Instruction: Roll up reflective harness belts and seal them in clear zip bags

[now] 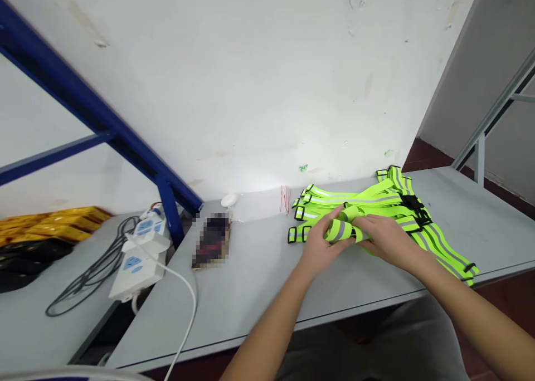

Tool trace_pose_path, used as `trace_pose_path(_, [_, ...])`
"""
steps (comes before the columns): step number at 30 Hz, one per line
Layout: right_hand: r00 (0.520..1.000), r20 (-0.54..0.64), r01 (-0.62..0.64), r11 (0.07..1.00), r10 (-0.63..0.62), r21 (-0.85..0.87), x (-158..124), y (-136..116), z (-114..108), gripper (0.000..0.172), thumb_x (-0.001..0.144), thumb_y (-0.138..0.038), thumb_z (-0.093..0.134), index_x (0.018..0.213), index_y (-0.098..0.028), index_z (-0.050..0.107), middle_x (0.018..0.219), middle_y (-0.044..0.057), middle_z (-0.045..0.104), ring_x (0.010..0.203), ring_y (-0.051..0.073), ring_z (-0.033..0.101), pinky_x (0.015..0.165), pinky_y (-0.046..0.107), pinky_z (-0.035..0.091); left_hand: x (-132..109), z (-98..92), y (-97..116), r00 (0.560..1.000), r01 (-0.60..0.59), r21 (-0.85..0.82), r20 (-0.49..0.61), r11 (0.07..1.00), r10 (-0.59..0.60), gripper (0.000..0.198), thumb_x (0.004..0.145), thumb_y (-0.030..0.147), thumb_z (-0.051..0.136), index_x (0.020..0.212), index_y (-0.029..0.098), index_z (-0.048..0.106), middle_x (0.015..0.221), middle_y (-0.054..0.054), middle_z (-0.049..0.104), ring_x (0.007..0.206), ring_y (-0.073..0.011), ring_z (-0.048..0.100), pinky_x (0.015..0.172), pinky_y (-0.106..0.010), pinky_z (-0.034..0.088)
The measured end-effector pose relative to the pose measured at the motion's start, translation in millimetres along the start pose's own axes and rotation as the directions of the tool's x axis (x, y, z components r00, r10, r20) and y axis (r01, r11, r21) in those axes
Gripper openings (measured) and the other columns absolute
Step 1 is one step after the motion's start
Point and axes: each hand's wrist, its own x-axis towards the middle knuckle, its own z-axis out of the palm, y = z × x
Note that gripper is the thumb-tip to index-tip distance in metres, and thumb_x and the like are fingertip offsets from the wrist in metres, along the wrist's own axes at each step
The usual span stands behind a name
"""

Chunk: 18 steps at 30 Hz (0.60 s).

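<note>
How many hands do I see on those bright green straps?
2: the left hand holds the left side of a looped strap, and the right hand holds its right side. No other hand shows.

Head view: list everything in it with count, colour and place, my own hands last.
Wall: one, white, behind.
Tabletops: two, grey, centre and left.
Coiled strap: one, yellow-green and grey, right of centre.
Strap pile: count unclear, yellow-green with black buckles, right.
Clear plastic: count unclear, red lines, near wall.
Round object: one, white, left of plastic.
Pixelated item: one, mostly dark, left of centre.
Socket blocks: two, white and blue, left.
Dark cable: looped, count unclear, left.
White cable: one, left foreground.
Packages: several, yellow, far left.
Blue frame: one, left.
Grey frame: one, right.
Floor: dark red, right.
Left hand: one, bare, on coiled strap.
Right hand: one, bare, on coiled strap.
</note>
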Motion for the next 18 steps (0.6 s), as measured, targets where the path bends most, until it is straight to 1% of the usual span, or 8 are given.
trace_pose_path(2, [1.0, 0.012, -0.012, 1.0, 0.011, 0.018, -2, 3, -7, 0.012, 0.089, -0.028, 0.06, 0.098, -0.02, 0.058, 0.085, 0.005, 0.067, 0.079, 0.024, 0.064, 0.061, 0.028, 0.036, 2, -6.4, 0, 0.997, -0.066, -0.004, -0.047, 0.998, 0.066, 0.084, 0.062, 0.038, 0.085, 0.136, 0.027, 0.047, 0.136, -0.009, 0.051, 0.108, -0.0242, 0.058, 0.096, -0.038, 0.046])
trace_pose_path(3, [1.0, 0.016, -0.026, 0.999, 0.025, 0.04, -2, 5, -13, 0.014, 0.09, -0.032, 0.059, 0.098, -0.02, 0.058, 0.083, 0.005, 0.067, 0.077, 0.023, 0.063, 0.06, 0.028, 0.035, 3, -9.4, 0, 0.993, -0.083, -0.015, -0.084, 0.996, 0.082, 0.086, 0.06, 0.041, 0.086, 0.135, 0.027, 0.046, 0.135, -0.01, 0.049, 0.101, -0.022, 0.059, 0.092, -0.037, 0.047])
trace_pose_path(5, [0.998, 0.037, -0.056, 0.993, 0.052, 0.105, -1, 10, -24, 0.02, 0.091, -0.04, 0.057, 0.097, -0.02, 0.057, 0.081, 0.004, 0.067, 0.073, 0.021, 0.061, 0.059, 0.027, 0.033, 6, -13.6, 1, 0.994, -0.053, -0.074, -0.102, 0.996, 0.046, 0.069, 0.068, 0.045, 0.08, 0.127, 0.025, 0.05, 0.125, -0.009, 0.053, 0.087, -0.0174, 0.059, 0.083, -0.034, 0.049])
trace_pose_path(8, [0.993, 0.105, -0.072, 0.981, 0.054, 0.179, 5, 18, -40, 0.028, 0.09, -0.048, 0.056, 0.092, -0.02, 0.055, 0.072, 0.001, 0.062, 0.063, 0.018, 0.055, 0.057, 0.026, 0.031, 12, -13.9, 7, 0.999, 0.037, -0.12, -0.006, 0.992, -0.038, 0.032, 0.084, 0.044, 0.064, 0.104, 0.021, 0.059, 0.1, -0.005, 0.059, 0.08, -0.0153, 0.057, 0.07, -0.027, 0.048])
trace_pose_path(10, [0.987, 0.157, -0.078, 0.975, 0.045, 0.207, 9, 21, -48, 0.03, 0.089, -0.051, 0.056, 0.089, -0.02, 0.055, 0.066, -0.001, 0.057, 0.058, 0.016, 0.049, 0.054, 0.025, 0.029, 17, -11.1, 13, 0.999, 0.038, -0.085, -0.016, 0.996, -0.039, 0.025, 0.086, 0.042, 0.061, 0.099, 0.021, 0.061, 0.095, -0.003, 0.058, 0.073, -0.0126, 0.054, 0.066, -0.025, 0.046])
trace_pose_path(13, [0.978, 0.205, -0.095, 0.965, 0.045, 0.245, 15, 22, -55, 0.035, 0.086, -0.054, 0.056, 0.094, -0.02, 0.056, 0.062, -0.003, 0.053, 0.054, 0.015, 0.045, 0.052, 0.026, 0.027, 24, -6.8, 24, 0.999, -0.01, -0.049, -0.047, 0.999, 0.008, 0.034, 0.088, 0.039, 0.06, 0.119, 0.025, 0.057, 0.106, -0.003, 0.055, 0.063, -0.0087, 0.047, 0.061, -0.024, 0.044])
trace_pose_path(15, [0.975, 0.217, -0.101, 0.961, 0.045, 0.256, 18, 21, -57, 0.04, 0.084, -0.056, 0.059, 0.099, -0.019, 0.057, 0.062, -0.002, 0.054, 0.056, 0.016, 0.046, 0.053, 0.026, 0.028, 28, -5.4, 29, 0.998, -0.062, 0.02, -0.001, 0.998, 0.062, 0.038, 0.09, 0.037, 0.058, 0.128, 0.03, 0.056, 0.115, -0.004, 0.051, 0.072, -0.0103, 0.051, 0.067, -0.025, 0.047])
trace_pose_path(18, [0.978, 0.2, -0.119, 0.94, 0.056, 0.319, 19, 23, -57, 0.052, 0.082, -0.056, 0.061, 0.118, -0.02, 0.053, 0.075, 0.001, 0.062, 0.067, 0.02, 0.055, 0.059, 0.027, 0.036, 30, -5.1, 34, 0.981, -0.193, 0.213, 0.04, 0.958, 0.189, 0.03, 0.094, 0.032, 0.052, 0.122, 0.032, 0.063, 0.121, -0.006, 0.05, 0.104, -0.0182, 0.052, 0.089, -0.033, 0.046])
